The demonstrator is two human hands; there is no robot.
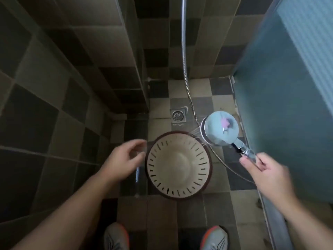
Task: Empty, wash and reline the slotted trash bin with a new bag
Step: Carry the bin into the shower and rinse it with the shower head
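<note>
The right hand (266, 175) holds the shower head (220, 128) by its handle; the spray reaches only the far rim of the slotted bin (178, 164), which stands empty on the tiled floor (162, 210). The left hand (124, 157), loosely curled, holds nothing beside the rim. Better to aim the water inside and turn the bin with the free hand.

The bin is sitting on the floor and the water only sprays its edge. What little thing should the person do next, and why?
Probably swing the shower head a little toward the middle of the slotted bin. The right hand grips its handle, and the thin spray only clips the bin's far rim, so the pale inside looks barely rinsed. The left hand hovers beside the rim, holding nothing, ready to steady the bin.
</note>
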